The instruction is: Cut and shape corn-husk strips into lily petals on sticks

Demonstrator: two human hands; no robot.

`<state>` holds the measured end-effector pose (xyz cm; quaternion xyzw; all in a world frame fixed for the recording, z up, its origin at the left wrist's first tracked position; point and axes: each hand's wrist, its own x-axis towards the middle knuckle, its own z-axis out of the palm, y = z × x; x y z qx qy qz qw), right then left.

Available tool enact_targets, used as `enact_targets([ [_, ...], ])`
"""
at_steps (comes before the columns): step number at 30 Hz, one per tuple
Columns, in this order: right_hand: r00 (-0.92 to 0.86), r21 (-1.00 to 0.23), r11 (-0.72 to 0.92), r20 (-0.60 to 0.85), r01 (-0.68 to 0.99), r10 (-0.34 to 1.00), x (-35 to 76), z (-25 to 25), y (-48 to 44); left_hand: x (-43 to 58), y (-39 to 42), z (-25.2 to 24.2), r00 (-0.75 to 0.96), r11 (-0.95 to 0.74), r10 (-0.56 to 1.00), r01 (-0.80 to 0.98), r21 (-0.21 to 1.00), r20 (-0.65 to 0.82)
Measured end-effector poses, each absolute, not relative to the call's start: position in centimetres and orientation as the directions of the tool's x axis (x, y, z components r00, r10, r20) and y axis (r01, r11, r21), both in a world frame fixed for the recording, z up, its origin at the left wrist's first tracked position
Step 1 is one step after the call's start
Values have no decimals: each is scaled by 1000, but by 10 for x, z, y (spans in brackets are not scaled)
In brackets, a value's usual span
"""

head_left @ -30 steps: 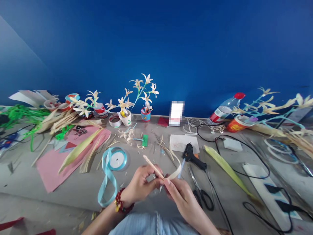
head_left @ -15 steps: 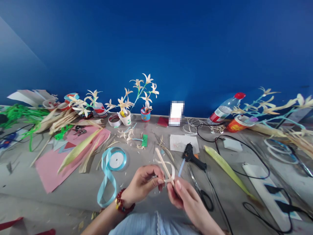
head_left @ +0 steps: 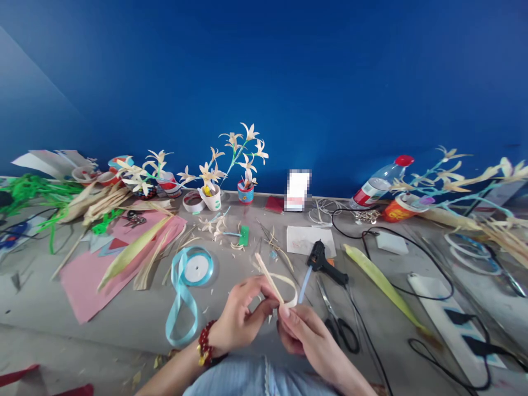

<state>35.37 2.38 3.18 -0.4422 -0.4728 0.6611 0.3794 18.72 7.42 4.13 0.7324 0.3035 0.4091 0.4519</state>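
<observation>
Between my hands is a pale cream strip [head_left: 269, 279], like dried husk, with a thin curled length [head_left: 294, 289] looping out to its right. My right hand [head_left: 303, 330] pinches the lower end of the strip between thumb and fingers. My left hand [head_left: 249, 311], with a red bead bracelet at the wrist, has thumb and fingertips closed at the same spot; what exactly they grip is partly hidden. Right of the hands lie a black glue gun [head_left: 328, 265] with a pale blue glue stick and black-handled scissors [head_left: 339, 322]. A roll of light blue ribbon [head_left: 212, 267] lies to the left.
Husk flowers in cups [head_left: 212, 198] line the blue wall. A green husk leaf [head_left: 383, 289], a power strip [head_left: 449, 335] and looping black cables take up the right side. Pink paper [head_left: 80, 291] with husks lies left. A bottle [head_left: 377, 187] leans at the back right.
My hands have come closer together around the strip. The strip's upper end has shifted left, and its curled length now makes a wider loop. Things on the table stay put.
</observation>
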Motion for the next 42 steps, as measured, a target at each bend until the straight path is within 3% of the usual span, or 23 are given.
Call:
enact_targets([
  [4,-499,-737,-494,-245,-461,831,355,19,21,187,75,37,483,-399,806,19,917,341],
  [7,-562,-654,-512,-157,-557,812,359,15,21,186,76,32,483,-277,838,-22,961,253],
  [9,-509,-763,-433,-161,-479,846,363,20,23,185,77,31,485,-213,851,-31,977,201],
  [12,-327,-977,-172,-123,-124,937,364,32,26,184,79,33,464,-237,862,11,971,205],
  [15,-220,-983,-1,-42,183,975,360,37,27,185,78,34,448,-295,862,61,954,238],
  [17,-195,-973,-15,-61,230,979,356,35,27,186,76,35,453,-316,856,75,946,250],
  [21,-251,-981,-191,-176,-36,952,350,32,26,186,74,36,459,-374,835,71,925,303],
  [25,-326,-893,-346,-248,-287,912,349,31,22,185,73,37,449,-390,830,46,920,329],
  [31,-473,-713,-463,-206,-527,857,352,21,19,185,74,28,467,-192,864,-43,980,190],
  [34,-386,-842,-347,-183,-414,904,357,23,22,185,75,27,481,-116,867,-65,991,133],
  [37,-232,-977,-152,-114,-151,966,358,29,24,185,75,31,481,-178,860,-33,984,171],
  [40,-180,-995,-100,-103,26,978,356,32,23,185,75,34,465,-243,859,4,970,214],
  [42,-196,-989,-146,-145,7,970,354,32,22,184,75,34,468,-248,856,3,969,217],
])
